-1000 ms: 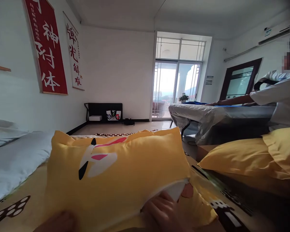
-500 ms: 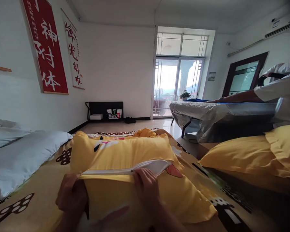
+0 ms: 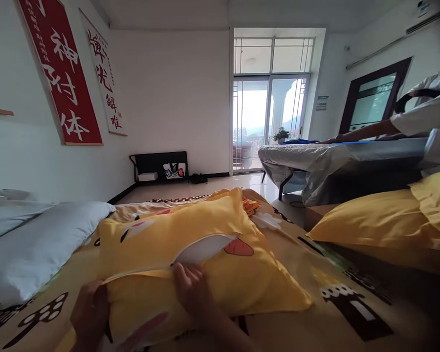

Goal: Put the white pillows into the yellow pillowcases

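Fingers of the right hand (image 3: 193, 289) were bent, drawn together and clamped on the zip (image 3: 150, 270) of a yellow pillow (image 3: 212, 215), at the place where its wide gap began. Fingers of the left hand (image 3: 90, 312) were closed on the edge of the same pillow, near the left end of this zip. The yellow pillow lay directly in front of the person, upon a patterned bedsheet (image 3: 308, 266). To the right of the right hand the zip stood apart, and white filling (image 3: 205, 248) was visible inside; between the two hands its sides ran close together. An orange-red patch (image 3: 239, 247) was just beside the gap. White pillows (image 3: 55, 247) lay to the left. On the right, well apart from the hands, were other yellow pillows (image 3: 370, 217). Beyond them, another person (image 3: 423, 117) in white reached over a plastic-covered table (image 3: 337, 164), which bore blue cloth (image 3: 299, 141).
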Tool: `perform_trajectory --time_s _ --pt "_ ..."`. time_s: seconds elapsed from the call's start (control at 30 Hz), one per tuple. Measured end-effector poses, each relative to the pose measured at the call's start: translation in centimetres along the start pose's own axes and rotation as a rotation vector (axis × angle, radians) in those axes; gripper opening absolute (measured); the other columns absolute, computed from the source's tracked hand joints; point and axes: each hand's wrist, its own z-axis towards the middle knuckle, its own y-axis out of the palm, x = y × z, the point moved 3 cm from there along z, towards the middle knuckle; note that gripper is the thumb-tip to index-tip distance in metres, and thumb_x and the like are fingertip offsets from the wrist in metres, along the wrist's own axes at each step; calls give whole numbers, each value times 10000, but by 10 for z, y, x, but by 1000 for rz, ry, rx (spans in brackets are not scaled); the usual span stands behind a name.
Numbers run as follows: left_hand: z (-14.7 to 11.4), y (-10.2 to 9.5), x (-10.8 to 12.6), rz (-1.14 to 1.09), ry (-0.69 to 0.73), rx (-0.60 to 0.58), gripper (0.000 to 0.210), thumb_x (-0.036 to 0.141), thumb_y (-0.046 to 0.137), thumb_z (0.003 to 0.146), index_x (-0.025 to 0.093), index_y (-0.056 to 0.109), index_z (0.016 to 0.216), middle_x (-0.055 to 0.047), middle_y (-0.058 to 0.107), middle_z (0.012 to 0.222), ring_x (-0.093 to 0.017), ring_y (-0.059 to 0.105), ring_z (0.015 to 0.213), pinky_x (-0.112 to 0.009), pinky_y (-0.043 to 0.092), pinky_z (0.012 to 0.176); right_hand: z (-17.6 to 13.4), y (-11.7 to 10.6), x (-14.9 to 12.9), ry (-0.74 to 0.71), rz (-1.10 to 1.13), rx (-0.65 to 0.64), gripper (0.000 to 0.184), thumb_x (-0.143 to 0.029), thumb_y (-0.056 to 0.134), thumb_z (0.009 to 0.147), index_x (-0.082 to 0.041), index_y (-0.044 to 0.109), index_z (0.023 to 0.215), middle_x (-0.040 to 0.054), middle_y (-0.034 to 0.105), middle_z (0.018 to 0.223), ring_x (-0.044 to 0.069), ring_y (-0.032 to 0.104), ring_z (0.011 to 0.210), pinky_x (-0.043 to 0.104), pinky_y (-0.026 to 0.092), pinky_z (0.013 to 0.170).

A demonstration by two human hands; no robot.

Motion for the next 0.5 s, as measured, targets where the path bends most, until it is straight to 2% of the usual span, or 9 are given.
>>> perform_trajectory --time_s 0.1,0.2,0.27,0.33,0.4,0.5 --pt "-7 -11 6 100 -45 37 167 246 384 960 232 517 860 -52 625 839 -218 601 820 -329 465 723 -2 6 -2 33 -29 -57 219 -41 362 861 -210 481 787 -15 598 602 142 569 537 255 334 569" --pt "7 -17 36 62 179 32 140 187 429 927 223 535 1011 -77 625 941 -231 591 911 -359 463 819 2 -5 -4 52 -8 -65 214 -52 353 875 -211 464 787 -24 603 594 132 571 514 255 301 553" --pt "16 -15 67 6 412 -56 328 144 440 890 201 495 1208 -115 608 1113 -249 558 1066 -392 423 939 2 -13 -8 59 11 -64 204 -60 357 877 -215 450 781 -31 602 590 126 572 508 252 290 545" --pt "18 -7 99 -15 579 -210 487 153 467 855 169 423 1339 -133 562 1252 -260 499 1183 -395 369 1013 -1 -20 -13 45 36 -49 189 -63 372 861 -218 437 774 -36 601 585 123 572 499 249 291 538" --pt "16 3 123 -8 653 -316 560 196 510 824 138 404 1371 -136 548 1291 -269 471 1209 -391 338 1030 -5 -27 -18 23 67 -10 154 -91 406 841 -221 425 760 -40 591 569 122 566 479 248 292 521" --pt "8 10 141 -29 665 -300 483 185 498 822 122 467 1300 -134 595 1196 -262 500 1123 -394 341 986 -13 -38 -23 -25 78 28 138 -128 418 842 -226 415 745 -44 565 537 122 544 442 252 291 496"
